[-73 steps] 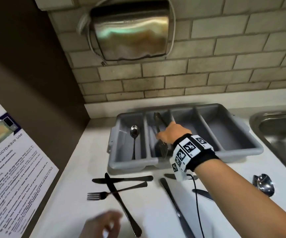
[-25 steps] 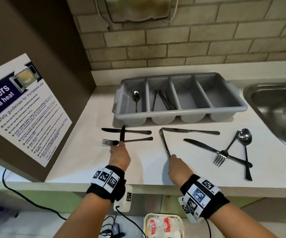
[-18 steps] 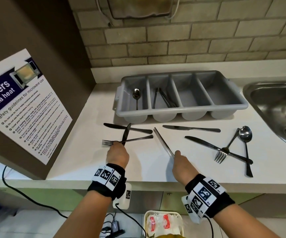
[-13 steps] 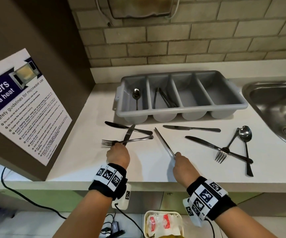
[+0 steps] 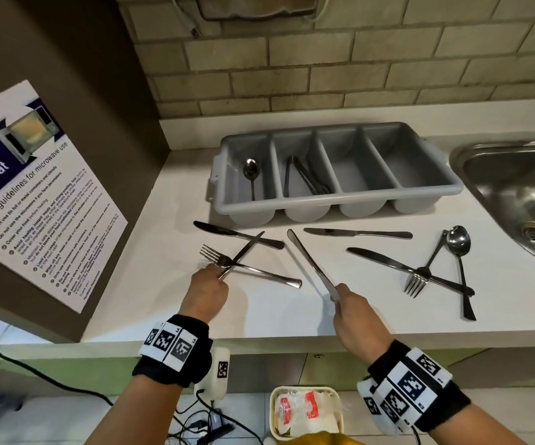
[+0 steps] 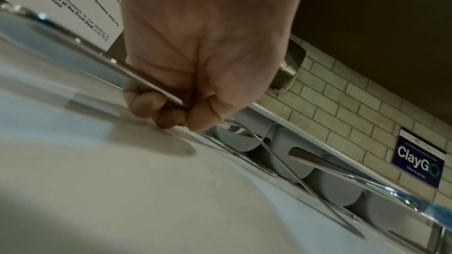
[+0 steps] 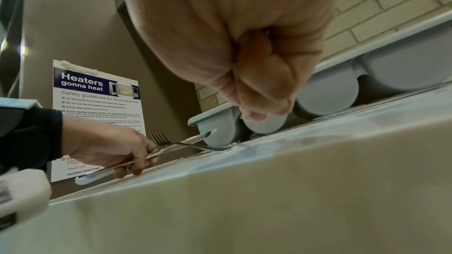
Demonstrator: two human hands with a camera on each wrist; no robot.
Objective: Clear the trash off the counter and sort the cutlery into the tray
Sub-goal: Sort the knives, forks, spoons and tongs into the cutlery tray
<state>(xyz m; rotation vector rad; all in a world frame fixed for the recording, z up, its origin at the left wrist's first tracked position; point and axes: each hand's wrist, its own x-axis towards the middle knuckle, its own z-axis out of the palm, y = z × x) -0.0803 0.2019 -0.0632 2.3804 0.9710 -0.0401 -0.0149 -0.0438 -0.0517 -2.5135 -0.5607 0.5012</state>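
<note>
My left hand grips the handle of a table knife whose blade slants up to the right, under a fork that lies across it with its tines raised. In the left wrist view my fingers curl round that knife. My right hand grips a second knife, blade pointing up-left toward the grey four-slot tray. A spoon lies in the tray's first slot and dark cutlery in the second. In the right wrist view my right hand is curled tight.
On the white counter lie three more knives, a fork and a spoon. A steel sink is at the right, a microwave poster at the left, and a bin with wrappers below the counter edge.
Both hands have taken knives by the handle and raised them. The left knife has tilted to the right, and the fork over it has turned, its handle swinging toward me.
</note>
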